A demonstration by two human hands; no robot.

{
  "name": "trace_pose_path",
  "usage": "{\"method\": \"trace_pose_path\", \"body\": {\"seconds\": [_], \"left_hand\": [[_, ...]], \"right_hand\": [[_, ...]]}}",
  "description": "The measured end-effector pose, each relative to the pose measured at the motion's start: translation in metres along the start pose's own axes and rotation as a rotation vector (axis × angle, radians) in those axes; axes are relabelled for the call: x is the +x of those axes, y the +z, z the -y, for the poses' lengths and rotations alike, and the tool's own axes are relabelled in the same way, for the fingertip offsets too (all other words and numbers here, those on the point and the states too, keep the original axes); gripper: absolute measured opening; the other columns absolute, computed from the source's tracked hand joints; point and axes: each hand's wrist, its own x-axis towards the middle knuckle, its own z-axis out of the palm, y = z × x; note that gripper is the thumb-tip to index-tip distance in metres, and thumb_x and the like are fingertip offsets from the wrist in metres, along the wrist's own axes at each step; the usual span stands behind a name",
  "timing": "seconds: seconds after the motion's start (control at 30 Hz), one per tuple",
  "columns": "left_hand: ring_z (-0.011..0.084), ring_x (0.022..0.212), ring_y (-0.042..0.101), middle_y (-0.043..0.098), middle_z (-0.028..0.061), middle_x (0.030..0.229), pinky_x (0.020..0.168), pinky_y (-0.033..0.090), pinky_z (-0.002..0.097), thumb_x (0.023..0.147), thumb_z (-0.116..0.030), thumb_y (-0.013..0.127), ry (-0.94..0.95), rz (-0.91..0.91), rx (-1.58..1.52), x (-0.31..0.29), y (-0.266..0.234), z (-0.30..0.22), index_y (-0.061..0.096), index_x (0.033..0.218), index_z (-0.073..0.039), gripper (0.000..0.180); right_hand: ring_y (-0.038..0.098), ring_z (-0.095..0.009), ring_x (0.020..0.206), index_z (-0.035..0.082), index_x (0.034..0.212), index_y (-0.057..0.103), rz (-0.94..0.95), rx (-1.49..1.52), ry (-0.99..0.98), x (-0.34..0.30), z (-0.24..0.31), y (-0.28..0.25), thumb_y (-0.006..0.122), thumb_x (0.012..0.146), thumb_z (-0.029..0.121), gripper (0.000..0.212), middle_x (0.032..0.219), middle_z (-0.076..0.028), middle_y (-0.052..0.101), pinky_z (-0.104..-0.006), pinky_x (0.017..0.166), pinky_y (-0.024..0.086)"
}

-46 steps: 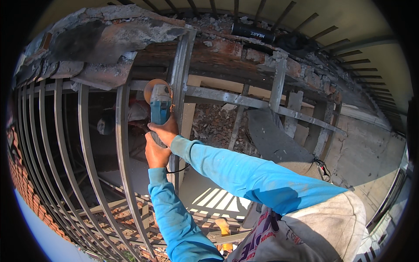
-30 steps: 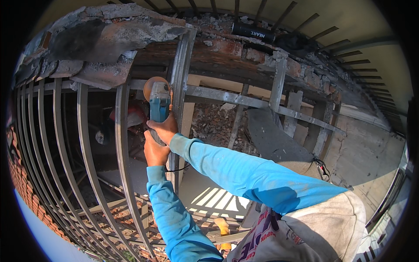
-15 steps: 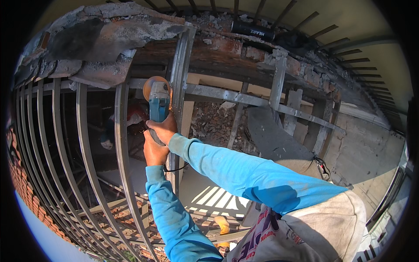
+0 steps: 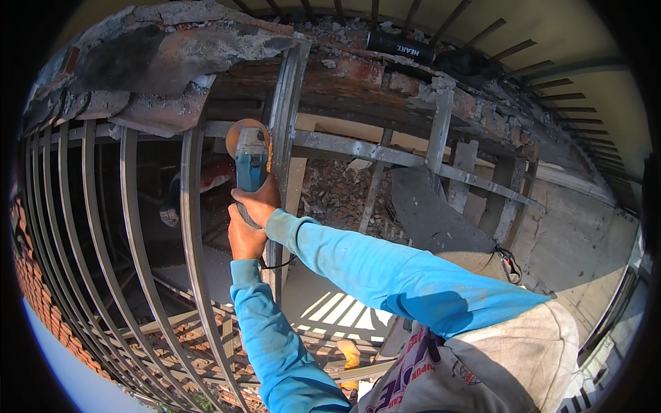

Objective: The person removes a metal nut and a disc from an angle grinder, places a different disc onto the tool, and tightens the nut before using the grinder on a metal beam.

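Both my hands grip a teal angle grinder [image 4: 249, 171] with a grey head and a round orange-brown disc [image 4: 237, 131]. My right hand [image 4: 262, 198] closes round its body just behind the head. Behind it, my left hand [image 4: 246, 241] wraps the rear handle, and a black cord hangs from that end. The disc lies against or very close to an upright metal beam [image 4: 284, 113], where orange sparks show along the beam's left side. The exact contact point is hidden by the grinder's head.
Long metal bars [image 4: 134, 199] run down on the left. A metal crossbeam [image 4: 358, 147] extends right beneath a broken brick-and-concrete ledge [image 4: 330, 86]. A black cylinder [image 4: 399, 47] lies on that ledge. Below are rubble [image 4: 337, 199] and another person, partly hidden behind the bars.
My hands and the grinder have barely shifted, and sparks still show beside the disc. Below, the other person's dark-gloved or shod limb has moved slightly downward.
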Motion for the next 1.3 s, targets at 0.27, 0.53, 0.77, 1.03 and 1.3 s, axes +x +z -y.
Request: {"method": "trace_pose_path", "body": {"seconds": [0.27, 0.53, 0.77, 1.03, 1.3], "left_hand": [[0.0457, 0.096, 0.063, 0.064, 0.0276, 0.099, 0.08, 0.05, 0.0463, 0.062, -0.032, 0.084, 0.0, 0.008, -0.032, 0.0, -0.001, -0.004, 0.042, 0.111, -0.004, 0.071], [0.045, 0.095, 0.063, 0.065, 0.0265, 0.098, 0.08, 0.05, 0.0457, 0.061, -0.032, 0.085, 0.023, 0.009, -0.034, 0.0, -0.001, -0.002, 0.042, 0.109, -0.004, 0.07], [0.0441, 0.095, 0.063, 0.065, 0.0268, 0.097, 0.08, 0.05, 0.0455, 0.061, -0.032, 0.085, 0.004, 0.017, -0.006, 0.0, -0.003, -0.003, 0.042, 0.108, -0.004, 0.07], [0.0444, 0.095, 0.063, 0.065, 0.0271, 0.098, 0.08, 0.05, 0.045, 0.06, -0.032, 0.085, 0.009, 0.026, -0.027, -0.001, -0.003, -0.001, 0.043, 0.11, -0.003, 0.072], [0.0447, 0.096, 0.063, 0.064, 0.0274, 0.097, 0.08, 0.05, 0.0449, 0.06, -0.03, 0.085, 0.03, 0.028, -0.056, 0.0, -0.004, -0.002, 0.042, 0.109, -0.003, 0.071]], "right_hand": [[0.063, -0.038, 0.098, -0.007, 0.119, 0.046, -0.01, 0.015, 0.012, 0.002, -0.003, 0.002, 0.083, 0.066, 0.031, 0.075, 0.108, -0.026, 0.061, -0.0418, 0.089, 0.049], [0.063, -0.041, 0.099, -0.009, 0.116, 0.046, -0.001, 0.02, 0.003, 0.0, 0.001, 0.0, 0.08, 0.068, 0.025, 0.068, 0.107, -0.028, 0.061, -0.0439, 0.089, 0.049], [0.063, -0.04, 0.099, -0.009, 0.115, 0.047, -0.03, 0.051, 0.006, -0.004, 0.006, -0.001, 0.081, 0.068, 0.025, 0.067, 0.107, -0.028, 0.061, -0.0438, 0.089, 0.049], [0.064, -0.037, 0.098, -0.006, 0.119, 0.045, -0.036, 0.007, 0.016, 0.002, -0.006, 0.005, 0.084, 0.067, 0.03, 0.074, 0.107, -0.026, 0.062, -0.0422, 0.088, 0.049], [0.064, -0.037, 0.098, -0.005, 0.115, 0.047, -0.02, -0.003, 0.044, 0.002, -0.003, 0.005, 0.083, 0.067, 0.03, 0.07, 0.108, -0.025, 0.062, -0.0418, 0.087, 0.05]]}}
